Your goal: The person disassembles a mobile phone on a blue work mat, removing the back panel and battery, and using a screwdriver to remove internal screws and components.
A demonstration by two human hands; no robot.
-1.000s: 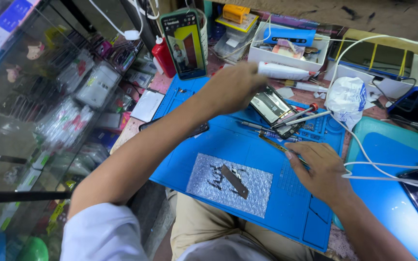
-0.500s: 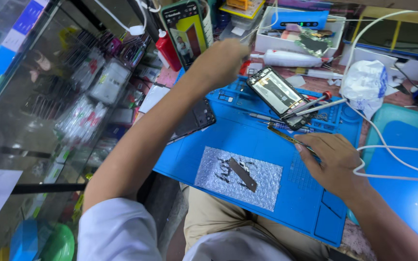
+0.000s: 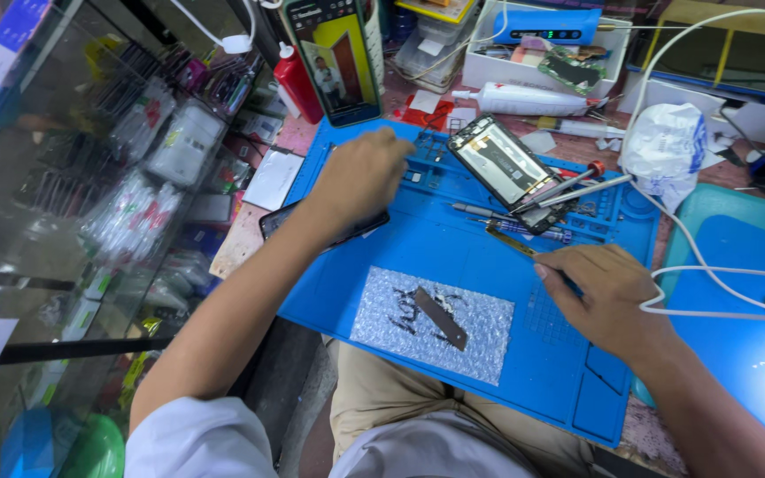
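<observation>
Head view: left hand (image 3: pixel 363 181) rests palm down on the blue mat (image 3: pixel 489 354), fingers curled loosely together over a dark phone (image 3: pixel 289 217) that pokes out beneath it; whether the grip actually clamps the phone, cannot tell. Opened phone (image 3: pixel 506 168) lies face up just right of that hand, apart from it. Right hand (image 3: pixel 608 296) sits nearer the body, grip pinched on a slim tool (image 3: pixel 511 239) whose tip points toward the opened phone. Bubble wrap (image 3: pixel 431 323) with a metal strip (image 3: pixel 441 317) lies between the forearms.
</observation>
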